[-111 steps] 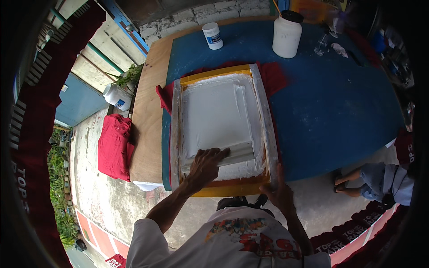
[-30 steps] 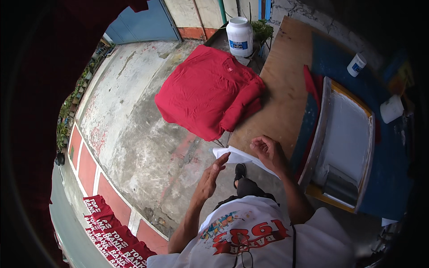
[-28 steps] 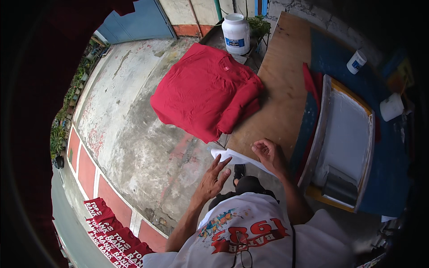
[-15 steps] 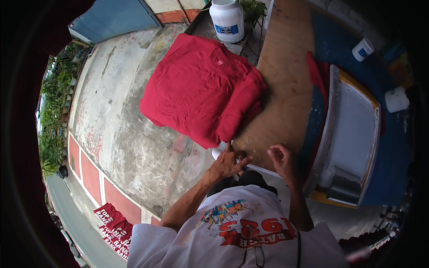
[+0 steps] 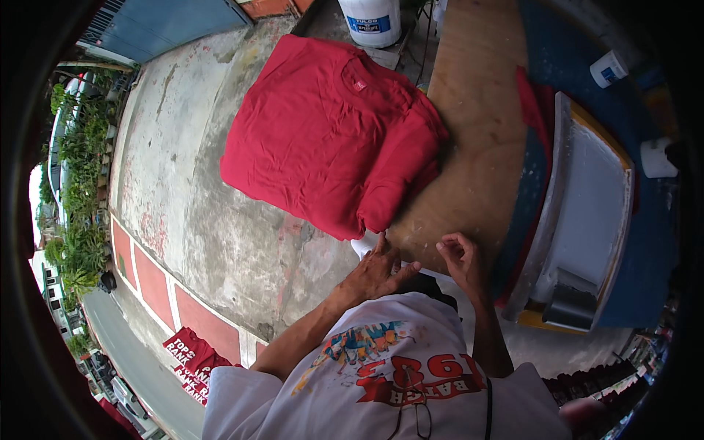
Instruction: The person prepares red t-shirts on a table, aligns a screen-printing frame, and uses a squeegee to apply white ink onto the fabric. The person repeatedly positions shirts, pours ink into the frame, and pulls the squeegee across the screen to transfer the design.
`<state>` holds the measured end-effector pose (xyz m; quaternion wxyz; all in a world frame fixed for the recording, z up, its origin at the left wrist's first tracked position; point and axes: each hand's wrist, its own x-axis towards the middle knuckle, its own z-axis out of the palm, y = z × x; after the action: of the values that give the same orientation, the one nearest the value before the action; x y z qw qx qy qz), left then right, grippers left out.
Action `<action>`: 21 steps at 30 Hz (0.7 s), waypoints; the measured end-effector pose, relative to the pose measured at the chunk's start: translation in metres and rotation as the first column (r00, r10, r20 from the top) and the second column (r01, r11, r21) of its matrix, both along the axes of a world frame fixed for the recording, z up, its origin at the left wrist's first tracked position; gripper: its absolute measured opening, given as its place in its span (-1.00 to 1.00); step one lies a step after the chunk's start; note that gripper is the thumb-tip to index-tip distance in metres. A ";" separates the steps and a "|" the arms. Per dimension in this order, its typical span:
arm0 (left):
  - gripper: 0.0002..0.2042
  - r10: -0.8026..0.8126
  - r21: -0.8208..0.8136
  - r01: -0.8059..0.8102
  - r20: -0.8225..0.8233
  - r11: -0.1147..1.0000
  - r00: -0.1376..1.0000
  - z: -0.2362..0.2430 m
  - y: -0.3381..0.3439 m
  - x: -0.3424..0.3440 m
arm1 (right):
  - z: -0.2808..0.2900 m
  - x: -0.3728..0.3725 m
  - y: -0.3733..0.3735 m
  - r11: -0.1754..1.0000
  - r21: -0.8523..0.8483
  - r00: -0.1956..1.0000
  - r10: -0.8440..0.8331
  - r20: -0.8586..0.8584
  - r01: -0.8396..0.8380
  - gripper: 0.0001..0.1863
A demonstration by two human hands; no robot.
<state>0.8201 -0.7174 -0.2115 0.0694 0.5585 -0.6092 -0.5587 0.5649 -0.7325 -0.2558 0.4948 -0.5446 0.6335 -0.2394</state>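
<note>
Red shirt pile (image 5: 323, 139) at L edge of wood tabletop (image 5: 469, 139). Prob soft, floppy, light per shirt; grab top one by near corners. Your L hand (image 5: 372, 273) nearest, thumb apart; R (image 5: 463, 260) curled, empty, can't tell if tips touch. Screen frame (image 5: 556, 198) + squeegee (image 5: 570, 306) crowd R.

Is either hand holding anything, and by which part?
Nothing appears held: the left hand is open close to the folded red shirts; the right hand is loosely curled.

Lit by soft daylight, brightest on floor (image 5: 198, 161) left of hands (image 5: 372, 274), dimmer over blue tabletop (image 5: 644, 282) right of them. Fairly sharp around hands; bowed, blacked out toward rim.
</note>
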 end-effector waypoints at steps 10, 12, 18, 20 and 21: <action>-0.45 0.061 -0.064 -0.070 -0.137 0.995 0.989 0.022 0.024 0.027 | 0.029 0.029 -0.034 0.999 -0.017 0.999 -0.048 0.000 0.048 -0.60; -0.59 0.108 -0.133 -0.126 -0.134 0.983 0.985 0.031 0.033 0.034 | 0.043 0.040 -0.071 0.921 -0.383 0.992 0.024 -0.122 -0.070 -0.56; -0.73 0.416 -0.381 -0.354 0.092 0.854 0.905 0.034 0.051 0.045 | 0.037 0.097 -0.215 0.672 -0.677 0.878 -0.082 -0.471 -0.300 -0.48; -0.73 0.514 -0.446 -0.440 0.053 0.779 0.856 0.030 0.055 0.047 | 0.018 0.118 -0.249 0.692 -0.639 0.825 -0.112 -0.554 -0.336 -0.58; -0.73 0.539 -0.412 -0.455 0.111 0.790 0.835 0.030 0.059 0.050 | 0.008 0.125 -0.262 0.733 -0.578 0.781 -0.101 -0.616 -0.360 -0.62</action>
<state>0.8696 -0.6586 -0.1818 0.2496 0.7352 -0.5373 -0.3294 0.6898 -0.9946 -0.2478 0.0505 -0.7769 0.5865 -0.2236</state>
